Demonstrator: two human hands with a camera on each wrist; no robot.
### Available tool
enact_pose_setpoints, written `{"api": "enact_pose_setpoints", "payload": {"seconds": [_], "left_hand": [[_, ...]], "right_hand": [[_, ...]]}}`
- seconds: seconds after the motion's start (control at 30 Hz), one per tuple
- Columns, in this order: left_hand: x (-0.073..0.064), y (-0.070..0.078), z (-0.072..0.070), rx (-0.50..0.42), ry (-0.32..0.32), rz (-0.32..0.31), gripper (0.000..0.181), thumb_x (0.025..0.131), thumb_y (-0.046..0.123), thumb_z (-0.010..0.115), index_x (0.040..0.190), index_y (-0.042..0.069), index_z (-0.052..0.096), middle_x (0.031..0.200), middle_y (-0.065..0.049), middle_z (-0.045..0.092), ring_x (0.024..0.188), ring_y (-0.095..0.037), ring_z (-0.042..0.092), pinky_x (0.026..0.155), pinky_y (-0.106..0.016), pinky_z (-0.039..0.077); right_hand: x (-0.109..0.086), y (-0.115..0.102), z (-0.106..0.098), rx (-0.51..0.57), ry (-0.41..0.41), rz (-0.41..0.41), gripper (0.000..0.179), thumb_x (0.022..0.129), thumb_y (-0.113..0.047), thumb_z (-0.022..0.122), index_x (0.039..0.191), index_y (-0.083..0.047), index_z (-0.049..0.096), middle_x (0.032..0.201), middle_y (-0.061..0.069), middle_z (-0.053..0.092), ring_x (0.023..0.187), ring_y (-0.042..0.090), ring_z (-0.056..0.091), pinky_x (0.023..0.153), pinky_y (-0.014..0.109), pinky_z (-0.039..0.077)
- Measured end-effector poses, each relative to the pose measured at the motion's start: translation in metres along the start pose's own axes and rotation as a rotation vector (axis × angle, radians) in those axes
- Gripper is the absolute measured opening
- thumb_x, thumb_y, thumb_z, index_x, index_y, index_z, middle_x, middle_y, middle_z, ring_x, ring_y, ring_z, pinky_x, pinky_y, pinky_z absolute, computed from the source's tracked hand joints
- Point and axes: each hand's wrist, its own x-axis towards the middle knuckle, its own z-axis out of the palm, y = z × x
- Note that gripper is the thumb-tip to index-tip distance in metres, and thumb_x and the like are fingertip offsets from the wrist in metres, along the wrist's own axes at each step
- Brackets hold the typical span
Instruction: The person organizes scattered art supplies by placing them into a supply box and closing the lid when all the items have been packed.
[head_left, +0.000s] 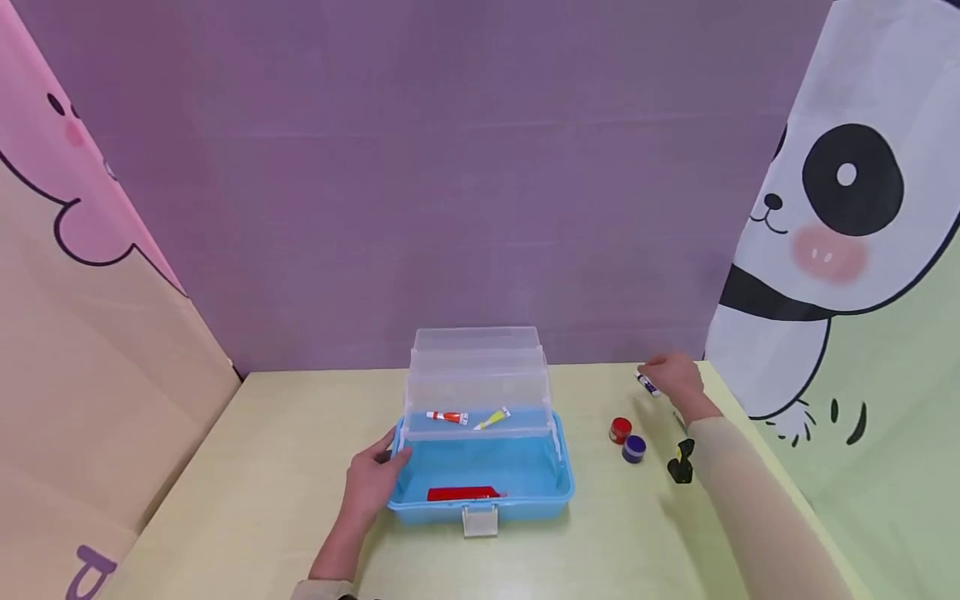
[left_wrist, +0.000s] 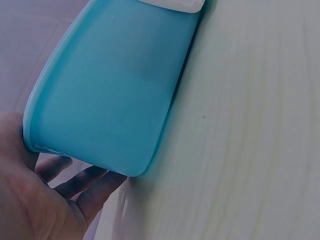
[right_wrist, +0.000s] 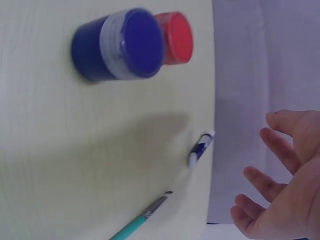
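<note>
My left hand [head_left: 371, 483] grips the left end of a light blue plastic box [head_left: 525, 505], its thumb over the rim and its fingers against the outer wall [left_wrist: 110, 95]. The box's clear lid [head_left: 477, 354] is raised. A red tube [head_left: 461, 493] lies inside near the front wall; a small orange-red tube [head_left: 447, 417] and a yellow tube [head_left: 492, 418] show towards the back. Over the table's far right, my right hand [head_left: 675, 381] hovers with loosely bent fingers and nothing in them. Below it lies a small blue-and-white paint tube [right_wrist: 201, 148], apart from the fingers.
Right of the box stand a red-lidded paint jar [head_left: 620, 430] and a blue paint jar [head_left: 633, 449]. A paintbrush with a teal handle [right_wrist: 134, 226] lies near the right forearm, beside a black and yellow object [head_left: 681, 463]. A purple cloth wall [head_left: 480, 167] rises behind the table.
</note>
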Motion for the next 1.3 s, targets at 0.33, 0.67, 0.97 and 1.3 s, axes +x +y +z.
{"api": "enact_pose_setpoints", "payload": {"seconds": [0.33, 0.67, 0.97, 1.3], "left_hand": [[-0.001, 0.001, 0.0, 0.025, -0.02, -0.031, 0.062, 0.096, 0.035, 0.06, 0.15, 0.012, 0.038, 0.139, -0.029, 0.046, 0.124, -0.049, 0.044, 0.091, -0.053, 0.048], [-0.002, 0.002, 0.0, -0.004, -0.008, -0.024, 0.06, 0.096, 0.032, 0.062, 0.149, 0.013, 0.04, 0.138, -0.028, 0.048, 0.122, -0.048, 0.047, 0.089, -0.052, 0.049], [-0.004, 0.003, 0.0, -0.016, 0.001, -0.034, 0.059, 0.095, 0.03, 0.063, 0.147, 0.013, 0.042, 0.138, -0.028, 0.047, 0.123, -0.048, 0.047, 0.09, -0.052, 0.048], [-0.004, 0.002, 0.001, -0.027, 0.001, -0.035, 0.059, 0.095, 0.03, 0.063, 0.148, 0.013, 0.042, 0.139, -0.027, 0.048, 0.123, -0.047, 0.047, 0.089, -0.051, 0.05]], "right_hand": [[0.021, 0.038, 0.009, -0.039, -0.035, 0.167, 0.045, 0.09, -0.037, 0.061, 0.113, 0.001, 0.065, 0.117, 0.023, 0.062, 0.106, 0.047, 0.052, 0.084, 0.058, 0.043], [0.029, 0.044, 0.016, -0.102, -0.057, 0.182, 0.042, 0.088, -0.038, 0.064, 0.103, 0.0, 0.072, 0.106, 0.022, 0.062, 0.097, 0.045, 0.05, 0.079, 0.054, 0.042], [0.037, 0.054, 0.026, -0.192, -0.051, 0.122, 0.032, 0.085, -0.033, 0.065, 0.089, -0.001, 0.072, 0.089, 0.017, 0.063, 0.095, 0.047, 0.049, 0.08, 0.058, 0.042], [0.036, 0.054, 0.024, -0.222, -0.052, 0.064, 0.03, 0.084, -0.029, 0.063, 0.091, -0.002, 0.074, 0.086, 0.014, 0.066, 0.083, 0.038, 0.053, 0.063, 0.043, 0.046]]}}
